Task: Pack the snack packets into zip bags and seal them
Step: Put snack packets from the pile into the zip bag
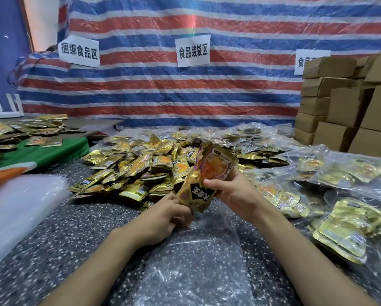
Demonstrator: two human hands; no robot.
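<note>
Snack packets [204, 177] gripped by right hand [231, 192] at their side, left hand [163, 217] pinching their lower edge.

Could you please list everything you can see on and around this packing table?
held snack packets: at least two, gold, between both hands above the table
loose snack packets: large pile, gold, table centre
empty zip bag: one, clear, flat under the hands
filled zip bags: several, clear with gold packets inside, right
bag stack: one, whitish clear, left
cardboard boxes: many, brown, stacked far right
paper signs: three, white, on the tarp
tarp: one, red, white and blue stripes, behind
table: one, speckled grey
left hand: one, holds the packets' lower end
right hand: one, holds their middle
</note>
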